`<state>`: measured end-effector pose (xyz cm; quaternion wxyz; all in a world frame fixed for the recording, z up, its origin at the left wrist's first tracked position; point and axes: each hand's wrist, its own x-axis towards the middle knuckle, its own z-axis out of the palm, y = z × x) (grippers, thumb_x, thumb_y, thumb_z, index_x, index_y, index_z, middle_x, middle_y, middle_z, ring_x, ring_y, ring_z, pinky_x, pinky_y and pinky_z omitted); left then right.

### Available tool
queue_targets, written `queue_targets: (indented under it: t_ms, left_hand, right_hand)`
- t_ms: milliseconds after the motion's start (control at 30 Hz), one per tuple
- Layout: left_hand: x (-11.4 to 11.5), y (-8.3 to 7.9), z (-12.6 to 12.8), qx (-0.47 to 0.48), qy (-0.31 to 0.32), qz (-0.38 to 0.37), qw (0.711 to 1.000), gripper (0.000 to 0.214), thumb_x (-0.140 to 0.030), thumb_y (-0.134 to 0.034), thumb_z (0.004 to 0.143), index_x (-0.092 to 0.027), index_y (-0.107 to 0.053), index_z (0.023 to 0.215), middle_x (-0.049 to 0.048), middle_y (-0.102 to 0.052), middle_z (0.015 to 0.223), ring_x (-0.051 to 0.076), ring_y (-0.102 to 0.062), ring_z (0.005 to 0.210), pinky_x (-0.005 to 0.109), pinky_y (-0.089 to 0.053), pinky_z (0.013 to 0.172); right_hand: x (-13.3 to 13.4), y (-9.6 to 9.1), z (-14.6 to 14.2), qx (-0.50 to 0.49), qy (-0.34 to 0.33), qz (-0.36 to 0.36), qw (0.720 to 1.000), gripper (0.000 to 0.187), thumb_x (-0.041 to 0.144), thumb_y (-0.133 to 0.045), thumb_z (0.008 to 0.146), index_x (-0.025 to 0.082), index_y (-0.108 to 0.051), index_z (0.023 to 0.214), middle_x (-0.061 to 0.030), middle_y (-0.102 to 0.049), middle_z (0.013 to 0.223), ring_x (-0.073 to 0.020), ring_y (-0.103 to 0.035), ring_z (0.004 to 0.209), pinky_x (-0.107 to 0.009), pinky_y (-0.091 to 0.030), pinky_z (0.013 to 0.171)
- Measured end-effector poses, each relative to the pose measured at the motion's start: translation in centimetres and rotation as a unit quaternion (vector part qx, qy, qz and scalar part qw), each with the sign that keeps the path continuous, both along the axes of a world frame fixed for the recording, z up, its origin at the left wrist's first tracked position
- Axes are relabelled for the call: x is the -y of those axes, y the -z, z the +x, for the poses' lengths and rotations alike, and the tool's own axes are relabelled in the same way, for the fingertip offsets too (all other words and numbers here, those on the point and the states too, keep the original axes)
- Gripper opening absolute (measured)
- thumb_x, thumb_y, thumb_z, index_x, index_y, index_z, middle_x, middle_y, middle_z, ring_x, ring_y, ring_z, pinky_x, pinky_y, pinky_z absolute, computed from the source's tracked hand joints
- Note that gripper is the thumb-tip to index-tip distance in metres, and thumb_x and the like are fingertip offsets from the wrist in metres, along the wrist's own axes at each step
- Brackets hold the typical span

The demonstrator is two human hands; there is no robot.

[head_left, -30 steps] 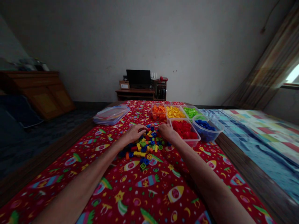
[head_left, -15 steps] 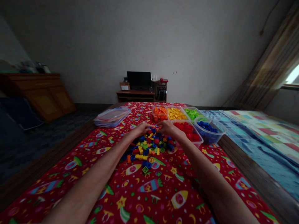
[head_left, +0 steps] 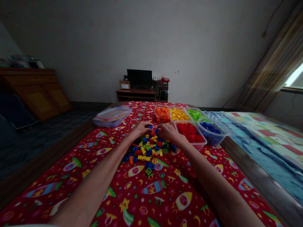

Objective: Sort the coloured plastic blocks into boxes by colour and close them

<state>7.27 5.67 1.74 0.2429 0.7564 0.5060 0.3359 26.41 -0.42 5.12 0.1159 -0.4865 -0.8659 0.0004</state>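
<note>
A mixed pile of toy building bricks [head_left: 148, 147] in blue, yellow, red, green and orange lies on the red patterned cloth [head_left: 151, 201]. At the pile's far left side, my left hand [head_left: 141, 128] has its fingers closed at the tips around a blue brick [head_left: 150, 126]. My right hand [head_left: 168, 131] is bent over the far right side of the pile, beside the box of red bricks [head_left: 189, 131]. Its fingers are curled towards the left hand, and whatever they hold is too small to make out.
Clear containers hold orange bricks [head_left: 162, 113], yellow bricks [head_left: 179, 114], green bricks [head_left: 194, 114] and, in a round tub, blue bricks [head_left: 210, 127]. Stacked plastic lids [head_left: 113, 116] lie at the far left of the cloth. A bed [head_left: 267, 138] adjoins the table's right side.
My left hand has drawn slightly left and up, with a blue brick now showing at its fingertips. My right hand's fingers have curled more. The view has shifted slightly.
</note>
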Motion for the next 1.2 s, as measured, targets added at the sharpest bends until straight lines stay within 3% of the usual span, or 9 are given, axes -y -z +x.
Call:
queue_targets:
  t_ms: [133,300,467,667,800,900,1000,1100,1200]
  left_hand:
    - [0.6,-0.5,-0.5,0.119,0.003,-0.043,0.992,0.035,-0.026,-0.07,0.06,-0.016,-0.072,0.093,0.0052,-0.072,0.091,0.022,-0.066,0.086,0.032,-0.051,0.08]
    - [2.1,-1.3,-1.4,0.285,0.011,-0.159,0.945,0.041,-0.031,-0.074,0.063,-0.016,-0.068,0.1,0.005,-0.071,0.092,0.014,-0.065,0.077,0.027,-0.051,0.075]
    - [2.5,-1.5,-1.5,0.336,0.022,-0.198,0.921,0.037,-0.025,-0.077,0.062,-0.017,-0.069,0.097,0.0034,-0.071,0.09,0.01,-0.063,0.071,0.022,-0.05,0.072]
    - [2.6,-1.5,-1.2,0.298,0.016,-0.19,0.935,0.047,-0.037,-0.079,0.059,-0.02,-0.067,0.101,0.0043,-0.072,0.098,0.015,-0.066,0.087,0.027,-0.05,0.08]
    - [2.8,-1.8,-0.3,0.282,0.008,-0.19,0.94,0.061,-0.043,-0.081,0.055,-0.018,-0.064,0.108,0.0065,-0.073,0.093,0.02,-0.067,0.088,0.032,-0.051,0.081]
    - [3.4,-2.4,0.8,0.263,0.026,-0.167,0.95,0.068,-0.049,-0.08,0.055,-0.016,-0.062,0.112,0.0062,-0.073,0.088,0.022,-0.067,0.086,0.032,-0.051,0.079]
    - [3.8,-2.8,1.6,0.226,0.071,-0.131,0.963,0.068,-0.059,-0.073,0.059,-0.015,-0.064,0.11,0.0055,-0.073,0.085,0.024,-0.066,0.088,0.032,-0.05,0.081]
    - [3.5,-2.9,1.5,0.142,0.069,-0.06,0.986,0.063,-0.065,-0.06,0.069,-0.015,-0.067,0.106,0.0055,-0.073,0.083,0.024,-0.066,0.088,0.034,-0.05,0.082]
    - [2.7,-2.6,0.3,0.02,0.011,0.031,0.999,0.051,-0.057,-0.053,0.077,-0.016,-0.07,0.102,0.0064,-0.074,0.086,0.025,-0.066,0.089,0.034,-0.049,0.082]
  right_hand:
    - [-0.8,1.7,-1.1,0.047,-0.077,0.004,0.996,0.03,0.014,-0.044,0.087,0.012,-0.063,0.11,-0.014,-0.067,0.102,-0.0186,-0.061,0.091,-0.026,-0.042,0.08]
    - [-1.1,2.1,-1.0,0.084,-0.028,0.003,0.996,0.029,0.008,-0.042,0.083,0.01,-0.065,0.101,-0.015,-0.068,0.092,-0.0186,-0.061,0.086,-0.025,-0.04,0.072]
    - [0.0,1.1,-0.5,0.033,-0.014,0.019,0.999,0.029,0.01,-0.044,0.081,0.009,-0.062,0.104,-0.0145,-0.066,0.096,-0.0191,-0.059,0.09,-0.025,-0.039,0.075]
    - [0.1,0.4,-0.4,-0.07,0.02,0.04,0.997,0.029,0.017,-0.044,0.083,0.013,-0.058,0.109,-0.0122,-0.066,0.099,-0.0203,-0.059,0.094,-0.025,-0.039,0.077]
    - [-0.2,0.1,-1.1,-0.162,0.018,0.027,0.986,0.032,0.02,-0.047,0.084,0.012,-0.053,0.113,-0.0115,-0.067,0.101,-0.0181,-0.061,0.089,-0.025,-0.041,0.075]
    - [0.0,-0.1,-1.5,-0.194,-0.029,0.028,0.98,0.039,0.021,-0.051,0.082,0.013,-0.05,0.12,-0.0104,-0.068,0.1,-0.0175,-0.061,0.087,-0.024,-0.041,0.074]
    - [0.1,-0.4,-1.4,-0.185,-0.063,0.04,0.98,0.033,0.017,-0.05,0.082,0.016,-0.057,0.115,-0.0093,-0.069,0.099,-0.0173,-0.061,0.088,-0.024,-0.041,0.075]
    - [-0.2,-1.5,-0.1,-0.174,-0.015,0.065,0.983,0.027,0.016,-0.046,0.084,0.017,-0.063,0.105,-0.0074,-0.069,0.093,-0.0167,-0.061,0.084,-0.023,-0.04,0.071]
    - [-0.9,-3.3,2.9,-0.171,0.052,0.119,0.977,0.028,0.016,-0.045,0.083,0.016,-0.065,0.103,-0.0065,-0.069,0.088,-0.0164,-0.06,0.08,-0.023,-0.04,0.071]
